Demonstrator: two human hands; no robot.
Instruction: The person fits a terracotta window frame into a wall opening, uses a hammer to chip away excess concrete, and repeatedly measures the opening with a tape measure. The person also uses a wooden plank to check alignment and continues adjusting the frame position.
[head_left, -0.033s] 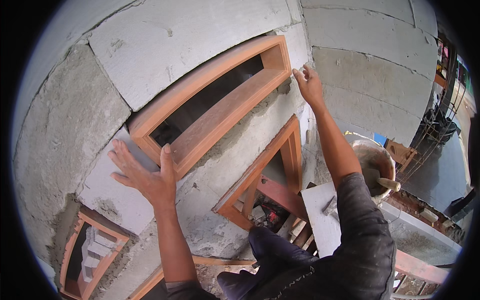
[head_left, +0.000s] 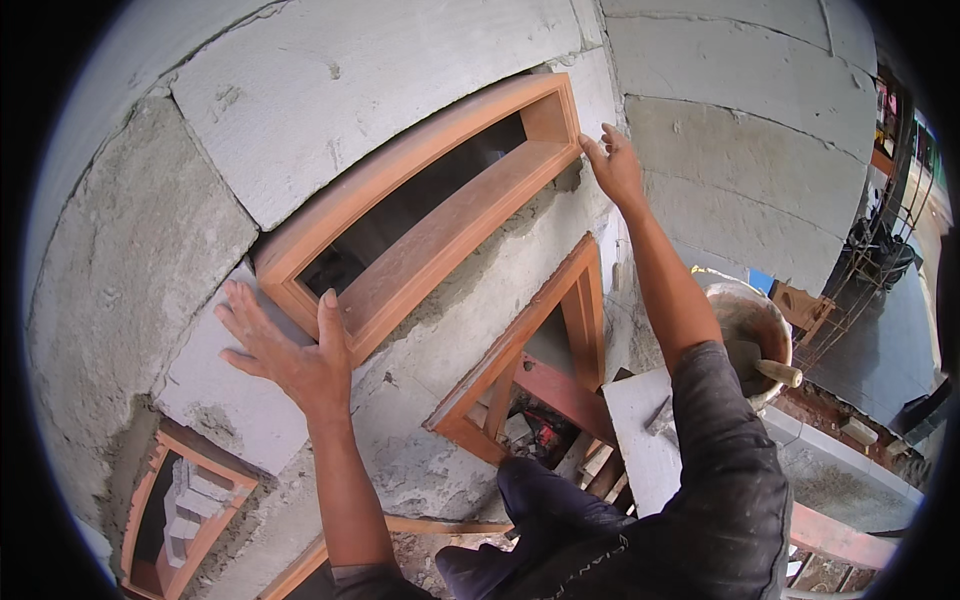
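A long reddish-brown wooden frame (head_left: 440, 270) sits slanted in an opening between pale wall blocks (head_left: 390, 95). My left hand (head_left: 285, 345) is spread with its thumb against the frame's lower left corner and its palm and fingers over a light block (head_left: 205, 365). At the other end, my right hand (head_left: 615, 170) is raised beside the frame's right edge, fingers apart and slightly bent, the thumb close to the wood. Whether that thumb touches cannot be made out. Neither hand grips anything.
Below is a second wooden frame (head_left: 520, 345) in the wall. Another small frame (head_left: 190, 445) is at lower left, with block pieces visible through it. At right, a bucket (head_left: 775, 330) holds a wooden-handled tool (head_left: 778, 372). A white board (head_left: 645, 430) lies beside my right arm.
My right hand has shifted slightly left and up, its thumb nearer the frame's end. The left hand stays almost where it was.
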